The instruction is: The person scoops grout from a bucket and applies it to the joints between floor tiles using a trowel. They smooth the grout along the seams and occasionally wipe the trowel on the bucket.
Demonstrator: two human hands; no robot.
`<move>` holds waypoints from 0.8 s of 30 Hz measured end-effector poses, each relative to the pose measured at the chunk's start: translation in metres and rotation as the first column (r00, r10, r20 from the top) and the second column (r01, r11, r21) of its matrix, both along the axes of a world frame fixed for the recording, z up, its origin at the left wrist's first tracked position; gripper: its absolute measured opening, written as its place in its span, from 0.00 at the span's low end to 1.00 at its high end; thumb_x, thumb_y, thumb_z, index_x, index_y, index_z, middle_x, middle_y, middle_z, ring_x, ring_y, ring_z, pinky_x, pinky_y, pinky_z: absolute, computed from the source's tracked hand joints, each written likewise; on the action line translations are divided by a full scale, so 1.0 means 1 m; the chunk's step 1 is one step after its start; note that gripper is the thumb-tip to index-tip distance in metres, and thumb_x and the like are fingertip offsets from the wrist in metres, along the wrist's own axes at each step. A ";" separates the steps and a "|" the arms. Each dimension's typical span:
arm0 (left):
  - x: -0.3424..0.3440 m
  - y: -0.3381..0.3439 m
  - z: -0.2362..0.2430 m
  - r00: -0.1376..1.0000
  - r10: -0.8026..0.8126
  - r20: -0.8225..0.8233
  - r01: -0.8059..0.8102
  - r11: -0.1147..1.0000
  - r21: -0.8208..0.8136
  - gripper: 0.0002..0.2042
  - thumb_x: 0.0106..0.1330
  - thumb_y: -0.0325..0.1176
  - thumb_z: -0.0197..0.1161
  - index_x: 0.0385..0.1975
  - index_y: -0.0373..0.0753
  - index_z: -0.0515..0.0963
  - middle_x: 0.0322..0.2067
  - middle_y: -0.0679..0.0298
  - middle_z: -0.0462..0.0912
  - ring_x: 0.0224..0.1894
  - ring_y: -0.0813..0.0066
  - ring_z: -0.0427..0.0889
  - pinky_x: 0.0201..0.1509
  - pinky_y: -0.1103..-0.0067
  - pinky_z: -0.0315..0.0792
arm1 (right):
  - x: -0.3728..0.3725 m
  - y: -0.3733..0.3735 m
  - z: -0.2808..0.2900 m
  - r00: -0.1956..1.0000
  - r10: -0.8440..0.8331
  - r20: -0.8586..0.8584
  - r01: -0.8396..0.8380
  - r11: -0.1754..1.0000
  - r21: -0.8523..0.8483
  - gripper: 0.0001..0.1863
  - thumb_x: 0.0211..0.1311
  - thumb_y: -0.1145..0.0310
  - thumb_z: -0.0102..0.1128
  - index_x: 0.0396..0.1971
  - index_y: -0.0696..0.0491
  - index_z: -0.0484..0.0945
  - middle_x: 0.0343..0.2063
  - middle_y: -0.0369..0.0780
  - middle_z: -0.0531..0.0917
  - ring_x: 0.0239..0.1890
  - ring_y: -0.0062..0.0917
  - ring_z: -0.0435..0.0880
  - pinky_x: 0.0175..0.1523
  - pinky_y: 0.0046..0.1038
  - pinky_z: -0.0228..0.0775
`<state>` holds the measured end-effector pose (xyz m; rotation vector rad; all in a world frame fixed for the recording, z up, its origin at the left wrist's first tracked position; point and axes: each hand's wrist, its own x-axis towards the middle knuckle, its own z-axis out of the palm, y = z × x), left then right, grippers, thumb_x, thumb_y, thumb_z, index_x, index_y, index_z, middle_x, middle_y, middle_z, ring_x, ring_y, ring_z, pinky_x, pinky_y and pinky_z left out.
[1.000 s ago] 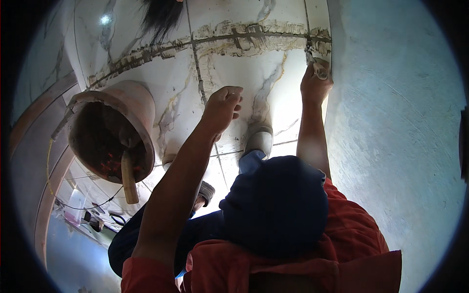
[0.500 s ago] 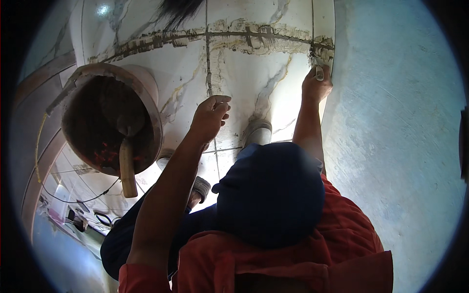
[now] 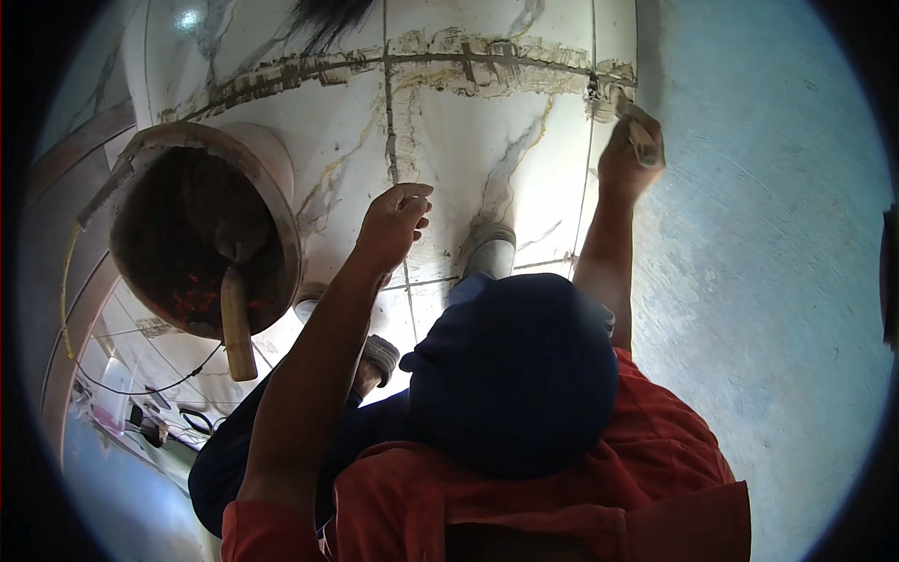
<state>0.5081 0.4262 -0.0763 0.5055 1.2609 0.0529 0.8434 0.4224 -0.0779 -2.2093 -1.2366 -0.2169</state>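
Observation:
At the right edge of the marbled white tiles (image 3: 459, 131), beside the pale blue surface, my right hand (image 3: 626, 173) grips a small tool with a light wooden handle (image 3: 641, 142). Its working end is partly hidden and hard to make out. It points at the dark-smeared joint (image 3: 510, 67) that crosses the tiles. My left hand (image 3: 389, 225) hovers above the tiles with fingers loosely curled, and nothing shows in them. Left of it stands a bucket (image 3: 286, 229) holding dark material; a wooden-handled trowel (image 3: 238, 323) rests inside, its handle sticking out over the rim.
Cord (image 3: 67, 281) hangs from the bucket's left side. Dark bristles or hair (image 3: 323, 23) show at the top. My shoe (image 3: 492, 251) stands on the tiles. Small items and a cable (image 3: 192, 419) lie at lower left. A pale blue surface (image 3: 749, 262) borders the right.
My right hand has moved a little right, and the tool in it is tilted so more of its handle shows. The left hand keeps its pose. The whole view has shifted slightly.

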 end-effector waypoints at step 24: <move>0.000 0.014 0.016 0.999 -0.004 -0.040 0.006 0.999 0.047 0.16 0.69 0.35 0.56 0.54 0.37 0.78 0.43 0.61 0.82 0.41 0.74 0.79 0.46 0.77 0.74 | 0.009 0.016 -0.063 0.965 -0.087 0.247 0.136 0.972 -0.189 0.12 0.55 0.72 0.62 0.40 0.45 0.78 0.33 0.42 0.84 0.34 0.45 0.85 0.35 0.45 0.79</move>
